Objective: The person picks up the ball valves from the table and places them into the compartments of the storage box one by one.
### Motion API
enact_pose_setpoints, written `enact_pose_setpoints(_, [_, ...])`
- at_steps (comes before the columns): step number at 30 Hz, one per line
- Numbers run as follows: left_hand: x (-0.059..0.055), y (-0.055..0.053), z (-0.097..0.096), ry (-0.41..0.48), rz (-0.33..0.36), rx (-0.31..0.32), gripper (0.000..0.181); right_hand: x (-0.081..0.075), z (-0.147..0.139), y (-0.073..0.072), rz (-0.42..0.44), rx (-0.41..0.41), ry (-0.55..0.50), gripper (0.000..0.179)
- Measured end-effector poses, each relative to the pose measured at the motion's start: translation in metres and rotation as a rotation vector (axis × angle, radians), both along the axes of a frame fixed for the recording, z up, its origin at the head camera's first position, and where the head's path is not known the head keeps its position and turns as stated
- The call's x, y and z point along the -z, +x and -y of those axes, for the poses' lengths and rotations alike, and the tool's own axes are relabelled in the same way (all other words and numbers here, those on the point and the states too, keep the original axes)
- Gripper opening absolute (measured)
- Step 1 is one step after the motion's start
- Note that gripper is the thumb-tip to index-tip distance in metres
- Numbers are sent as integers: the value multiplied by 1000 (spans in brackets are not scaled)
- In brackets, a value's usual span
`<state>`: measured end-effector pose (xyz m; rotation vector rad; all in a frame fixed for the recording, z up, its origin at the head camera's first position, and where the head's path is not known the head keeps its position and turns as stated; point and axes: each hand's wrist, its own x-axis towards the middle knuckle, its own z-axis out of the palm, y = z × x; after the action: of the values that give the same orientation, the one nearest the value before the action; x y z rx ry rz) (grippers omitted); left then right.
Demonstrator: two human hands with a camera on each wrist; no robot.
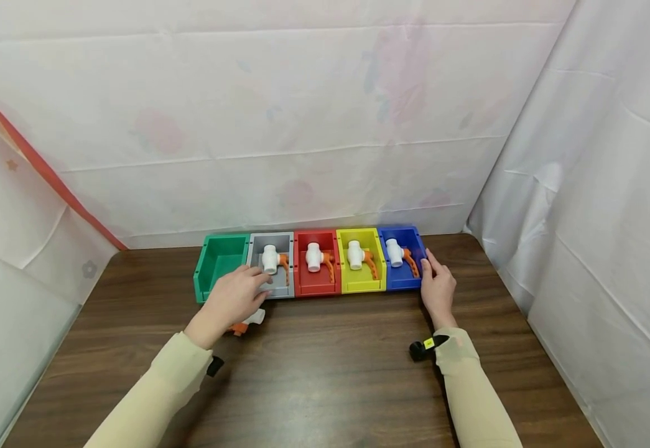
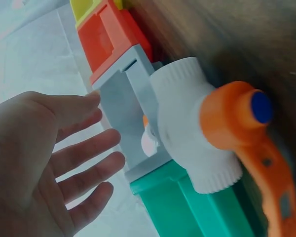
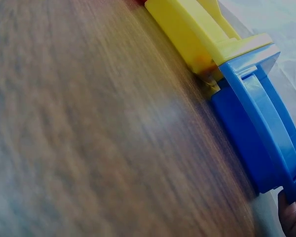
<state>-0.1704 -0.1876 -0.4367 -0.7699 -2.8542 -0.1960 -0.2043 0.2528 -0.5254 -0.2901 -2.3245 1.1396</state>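
Observation:
My left hand [image 1: 236, 297], fingers spread and loosely bent, hovers at the front of the grey bin [image 1: 254, 250], with nothing in its grasp. In that bin lies a white ball valve [image 1: 269, 259] with an orange handle. Partly hidden below the left wrist, another white ball valve [image 2: 180, 123] with an orange handle lies on the table before the bins. My right hand [image 1: 438, 289] touches the right side of the blue bin [image 1: 403, 285], thumb and fingertips along its outer wall. The blue bin holds a ball valve [image 1: 394, 252] too.
The bins stand in a row on the wooden table [image 1: 325, 373]. A red bin [image 1: 316, 288] and a yellow bin [image 1: 362, 286] each hold a ball valve; the green bin [image 1: 222, 258] at the left end shows a bare floor. White curtains [image 1: 302, 124] hang behind and at both sides.

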Motion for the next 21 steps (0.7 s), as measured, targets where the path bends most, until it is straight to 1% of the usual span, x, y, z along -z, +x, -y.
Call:
enact_pose_setpoints(5, [3, 12, 11, 19, 44, 20, 28, 0, 1, 0, -12, 1, 0, 40])
enact_pose_setpoints(11, [9, 25, 23, 44, 104, 48, 29, 2, 1, 0, 5, 3, -3, 40])
enact_pose_setpoints(17, [17, 31, 29, 33, 172, 70, 34, 1, 0, 0, -7, 2, -5, 40])
enact_pose_setpoints(21, [23, 33, 32, 31, 171, 86, 38, 0, 0, -1, 2, 7, 1, 40])
